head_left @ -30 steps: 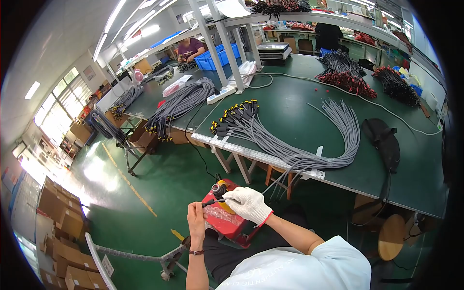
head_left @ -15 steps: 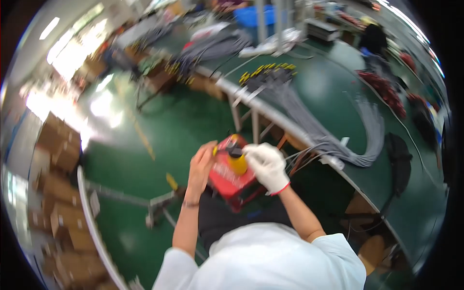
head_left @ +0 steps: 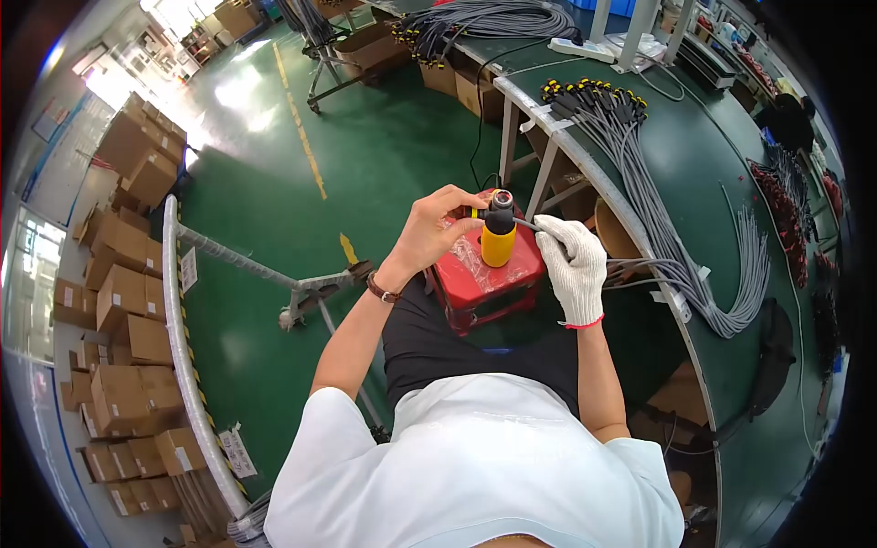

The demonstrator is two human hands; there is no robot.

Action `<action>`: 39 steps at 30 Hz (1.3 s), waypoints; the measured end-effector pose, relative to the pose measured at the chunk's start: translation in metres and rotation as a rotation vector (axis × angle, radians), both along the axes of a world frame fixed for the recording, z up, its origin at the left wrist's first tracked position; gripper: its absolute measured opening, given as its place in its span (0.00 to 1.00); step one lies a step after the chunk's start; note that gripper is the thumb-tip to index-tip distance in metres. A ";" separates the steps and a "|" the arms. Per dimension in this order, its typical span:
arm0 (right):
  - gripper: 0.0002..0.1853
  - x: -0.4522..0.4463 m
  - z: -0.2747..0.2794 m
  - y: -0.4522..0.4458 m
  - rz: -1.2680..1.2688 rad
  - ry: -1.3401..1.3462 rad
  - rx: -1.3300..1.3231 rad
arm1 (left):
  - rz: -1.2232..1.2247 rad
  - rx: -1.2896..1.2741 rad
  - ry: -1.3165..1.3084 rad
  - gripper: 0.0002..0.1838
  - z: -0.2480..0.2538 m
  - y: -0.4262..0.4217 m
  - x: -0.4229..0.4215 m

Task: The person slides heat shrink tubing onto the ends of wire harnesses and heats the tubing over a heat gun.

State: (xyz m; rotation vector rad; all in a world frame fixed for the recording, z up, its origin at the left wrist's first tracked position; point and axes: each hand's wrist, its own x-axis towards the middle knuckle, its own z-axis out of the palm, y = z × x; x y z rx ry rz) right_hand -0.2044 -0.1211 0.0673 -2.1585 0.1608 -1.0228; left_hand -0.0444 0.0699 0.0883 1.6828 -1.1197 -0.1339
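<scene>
My bare left hand (head_left: 437, 228) pinches a black connector with a yellow ring (head_left: 474, 213), close against the black head of a yellow-bodied heat tool (head_left: 499, 239). The tool stands upright on a red stool (head_left: 466, 283) partly covered in clear plastic. On the tool's other side, my right hand (head_left: 574, 265), in a white knit glove with a red cuff, is closed on a grey cable (head_left: 526, 224). That cable passes by the tool's head toward the connector. The tool's head hides part of where they meet.
A bundle of grey cables (head_left: 639, 173) with yellow-tipped black connectors lies along the edge of the green table (head_left: 681, 128) at right. Cardboard boxes (head_left: 137, 397) are stacked at left, behind a curved metal rail (head_left: 178, 310). A wheeled frame stands by my left knee.
The view has turned down and left. Both hands have come to the tool's head, the connector and cable now beside it; a second ago they held the cable just in front of it.
</scene>
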 end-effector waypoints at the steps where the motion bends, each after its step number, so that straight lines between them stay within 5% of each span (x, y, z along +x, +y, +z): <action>1: 0.11 0.000 0.000 0.000 0.000 0.001 0.006 | 0.009 0.002 -0.017 0.12 0.000 0.000 0.001; 10: 0.08 0.002 0.004 0.003 0.084 -0.057 0.152 | -0.036 -0.033 -0.204 0.10 0.000 -0.009 0.015; 18: 0.08 0.002 0.002 -0.004 -0.074 0.120 0.044 | 0.042 0.007 -0.106 0.10 -0.004 -0.010 0.017; 23: 0.09 0.004 0.005 -0.002 -0.099 0.117 0.041 | 0.088 -0.031 0.113 0.09 -0.025 -0.012 0.022; 29: 0.09 0.011 0.006 0.003 -0.124 0.150 -0.028 | 0.102 -0.450 0.828 0.11 -0.046 -0.022 0.024; 39: 0.08 0.044 -0.020 -0.009 -0.193 0.127 -0.001 | 0.223 -0.438 0.897 0.16 -0.074 -0.048 0.047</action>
